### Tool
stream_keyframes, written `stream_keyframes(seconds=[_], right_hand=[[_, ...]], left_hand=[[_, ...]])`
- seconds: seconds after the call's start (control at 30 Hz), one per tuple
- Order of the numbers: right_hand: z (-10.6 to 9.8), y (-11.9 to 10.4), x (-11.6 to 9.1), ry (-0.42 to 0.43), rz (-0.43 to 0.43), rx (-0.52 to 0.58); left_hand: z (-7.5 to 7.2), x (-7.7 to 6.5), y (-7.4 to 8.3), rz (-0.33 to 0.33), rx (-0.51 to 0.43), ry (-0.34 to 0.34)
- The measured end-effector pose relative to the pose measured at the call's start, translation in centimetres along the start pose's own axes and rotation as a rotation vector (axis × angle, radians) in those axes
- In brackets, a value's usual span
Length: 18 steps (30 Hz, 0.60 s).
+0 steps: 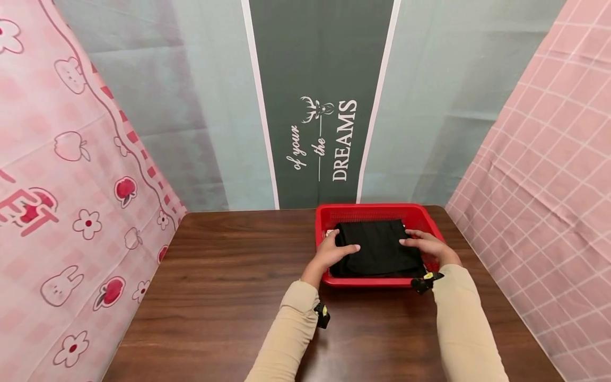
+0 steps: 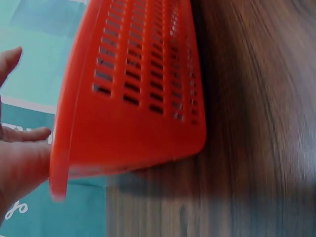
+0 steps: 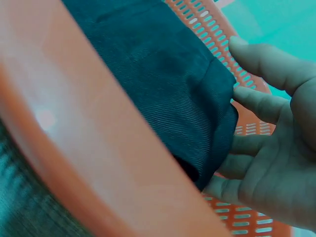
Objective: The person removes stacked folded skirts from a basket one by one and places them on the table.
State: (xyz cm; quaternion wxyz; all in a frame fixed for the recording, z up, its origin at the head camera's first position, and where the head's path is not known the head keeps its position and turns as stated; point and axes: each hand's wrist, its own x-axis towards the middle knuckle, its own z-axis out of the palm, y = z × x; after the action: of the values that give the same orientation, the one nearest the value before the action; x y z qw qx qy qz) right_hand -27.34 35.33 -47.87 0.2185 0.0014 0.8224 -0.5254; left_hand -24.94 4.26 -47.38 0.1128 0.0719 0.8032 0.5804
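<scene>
From my remote station I locate the folded black cloth point(image 1: 377, 246) inside the red basket point(image 1: 372, 282), its broad face up. The basket stands on the wood-grain surface point(image 1: 229, 297), at the far side and right of center, in front of the gray-green backdrop point(image 1: 315, 53).

Left hand point(image 1: 329, 253): placed at the cloth's left edge. I read the fingers as released: the thumb extends over the cloth's upper face, and the others reach along its left side. In the left wrist view, the slotted basket wall hides part of this hand, so I cannot confirm contact there.

Right hand point(image 1: 429, 248): placed at the cloth's right edge, above the basket. In the right wrist view, the fingers are spread and released, touching the side of the cloth; some tips are hidden behind it.

Both forearms wear beige sleeves point(image 1: 291, 329), each with a black wrist mount point(image 1: 322, 316).
</scene>
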Motion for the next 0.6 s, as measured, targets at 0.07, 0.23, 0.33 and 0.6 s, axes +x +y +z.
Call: stream_keyframes(seconds=[0.07,0.23,0.33,0.6], right_hand=[[0.2,0.1,0.2,0.007,-0.003,-0.008],[0.4,0.4,0.2,0.041,-0.006,-0.051],[0.3,0.5,0.1,0.051,0.006,-0.037],[0.3,0.7,0.0,-0.022,0.023,0.039]], left_hand=[[0.5,0.1,-0.1,-0.023,-0.011,-0.006],[1.6,0.0,-0.6,-0.081,-0.067,-0.021],[2.0,-0.1,-0.8,-0.101,-0.083,-0.016],[2.5,0.1,-1.1,-0.142,-0.151,-0.049]])
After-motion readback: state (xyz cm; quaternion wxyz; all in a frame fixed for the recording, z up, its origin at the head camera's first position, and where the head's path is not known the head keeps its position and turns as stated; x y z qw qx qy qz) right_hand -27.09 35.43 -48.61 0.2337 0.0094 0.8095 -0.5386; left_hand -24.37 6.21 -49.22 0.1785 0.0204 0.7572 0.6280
